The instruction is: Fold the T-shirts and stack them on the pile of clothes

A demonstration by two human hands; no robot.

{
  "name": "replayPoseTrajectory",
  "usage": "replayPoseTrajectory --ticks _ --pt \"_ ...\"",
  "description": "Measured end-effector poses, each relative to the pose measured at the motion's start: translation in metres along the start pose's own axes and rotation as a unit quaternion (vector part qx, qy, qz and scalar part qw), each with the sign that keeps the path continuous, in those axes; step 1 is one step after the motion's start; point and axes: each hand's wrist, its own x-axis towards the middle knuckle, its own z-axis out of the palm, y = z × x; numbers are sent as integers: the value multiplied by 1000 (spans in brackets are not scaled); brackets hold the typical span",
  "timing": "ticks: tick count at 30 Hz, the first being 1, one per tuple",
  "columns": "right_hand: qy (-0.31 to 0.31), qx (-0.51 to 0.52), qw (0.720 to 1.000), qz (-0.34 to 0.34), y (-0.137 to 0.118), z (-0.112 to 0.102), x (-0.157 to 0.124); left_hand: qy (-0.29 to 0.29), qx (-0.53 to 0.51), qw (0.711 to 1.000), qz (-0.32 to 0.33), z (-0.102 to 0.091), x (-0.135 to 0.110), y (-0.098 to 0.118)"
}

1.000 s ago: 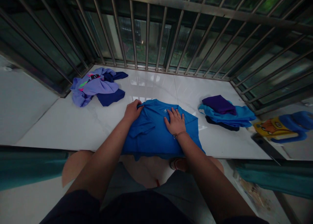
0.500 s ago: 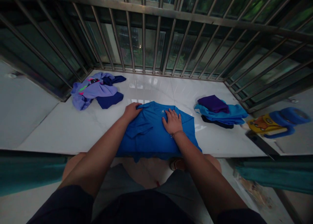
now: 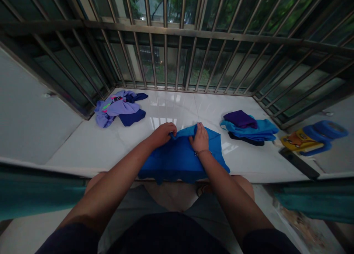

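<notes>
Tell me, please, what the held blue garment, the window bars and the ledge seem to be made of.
Blue garment: thin, smooth cloth, perhaps synthetic, by its soft folds. Window bars: metal, likely steel, given their dull sheen. White ledge: glossy tile or stone, mirroring the bars.

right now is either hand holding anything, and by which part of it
The left hand grips the blue garment by its far edge, toward the left. The right hand touches that edge; whether it grips cannot be told.

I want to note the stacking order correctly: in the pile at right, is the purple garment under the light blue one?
No, the purple garment lies on top of the light blue garment.
</notes>
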Motion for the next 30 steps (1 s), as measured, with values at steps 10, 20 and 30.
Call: replayPoseTrajectory --ticks 10,20,30 --pt "-23 -40 998 -47 -10 -24 -1 82 -22 994 -66 21 -94 -16" --pt "-100 37 966 -234 33 -91 -36 97 -23 989 -108 23 -135 -36" --pt "-60 31 975 -209 75 -58 -120 101 30 993 -55 31 -148 -32"
